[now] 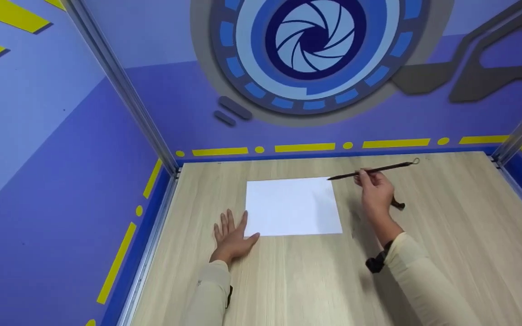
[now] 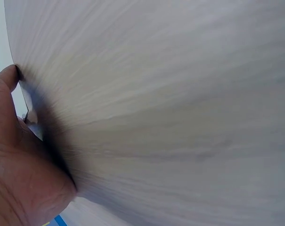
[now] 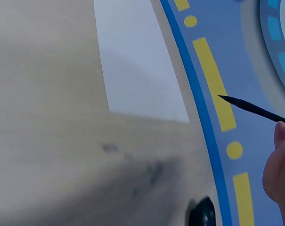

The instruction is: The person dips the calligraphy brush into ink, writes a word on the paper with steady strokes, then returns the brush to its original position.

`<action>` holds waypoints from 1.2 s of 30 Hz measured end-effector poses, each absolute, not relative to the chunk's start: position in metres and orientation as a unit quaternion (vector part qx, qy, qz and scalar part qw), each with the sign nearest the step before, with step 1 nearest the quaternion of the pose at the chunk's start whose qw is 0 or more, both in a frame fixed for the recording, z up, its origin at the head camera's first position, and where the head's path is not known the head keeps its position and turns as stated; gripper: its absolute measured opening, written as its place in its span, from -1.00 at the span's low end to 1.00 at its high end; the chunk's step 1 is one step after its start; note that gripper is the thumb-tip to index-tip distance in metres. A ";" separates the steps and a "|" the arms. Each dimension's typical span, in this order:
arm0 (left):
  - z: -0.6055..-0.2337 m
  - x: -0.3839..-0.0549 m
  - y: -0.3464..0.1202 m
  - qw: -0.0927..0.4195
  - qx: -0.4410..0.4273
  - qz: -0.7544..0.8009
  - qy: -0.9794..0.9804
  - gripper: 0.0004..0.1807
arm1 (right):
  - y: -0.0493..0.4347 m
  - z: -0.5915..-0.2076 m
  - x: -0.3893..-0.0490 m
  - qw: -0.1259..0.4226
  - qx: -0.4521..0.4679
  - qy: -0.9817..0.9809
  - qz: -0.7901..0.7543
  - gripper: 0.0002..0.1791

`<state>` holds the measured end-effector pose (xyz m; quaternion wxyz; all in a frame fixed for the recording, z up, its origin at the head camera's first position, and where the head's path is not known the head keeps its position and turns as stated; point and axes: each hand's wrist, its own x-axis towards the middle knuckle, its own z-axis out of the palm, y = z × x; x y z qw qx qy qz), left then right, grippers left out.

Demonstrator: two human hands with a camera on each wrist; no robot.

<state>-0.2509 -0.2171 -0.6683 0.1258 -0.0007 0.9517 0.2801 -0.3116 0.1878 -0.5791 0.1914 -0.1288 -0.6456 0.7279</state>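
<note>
the paper (image 1: 292, 206) is smooth and matt, the table (image 1: 288, 290) wood-grained with a faint sheen, the brush (image 1: 394, 166) smooth-handled, the sleeves (image 1: 428, 276) matt cloth, the corner post (image 1: 125, 89) dull metal.

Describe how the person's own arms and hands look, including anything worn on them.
The left hand and right hand are bare, with no gloves showing. The left sleeve and right sleeve are pale cream and reach about to the wrists. A black, rounded device sits by the right cuff; a dark strip edges the left sleeve, too small to identify.
</note>
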 end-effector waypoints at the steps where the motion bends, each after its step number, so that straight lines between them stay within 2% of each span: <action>1: -0.670 -0.252 -0.217 0.129 -0.003 0.276 0.953 -0.04 | 0.180 -0.580 -0.314 0.191 -0.125 -0.640 0.733 -0.68; 8: -0.675 -0.254 -0.218 0.121 0.001 0.267 0.956 -0.03 | 0.127 -0.587 -0.329 0.199 -0.086 -0.623 0.752 -0.71; 17: -0.671 -0.248 -0.217 0.115 0.003 0.273 0.955 -0.02 | 0.073 -0.591 -0.327 0.161 -0.063 -0.660 0.731 -0.77; 29: -0.675 -0.258 -0.220 0.128 -0.007 0.277 0.952 0.00 | 0.029 -0.598 -0.328 0.144 -0.041 -0.659 0.737 -0.83; 36: -0.663 -0.254 -0.216 0.131 -0.014 0.283 0.950 0.00 | 0.014 -0.604 -0.328 0.114 -0.033 -0.713 0.691 -0.78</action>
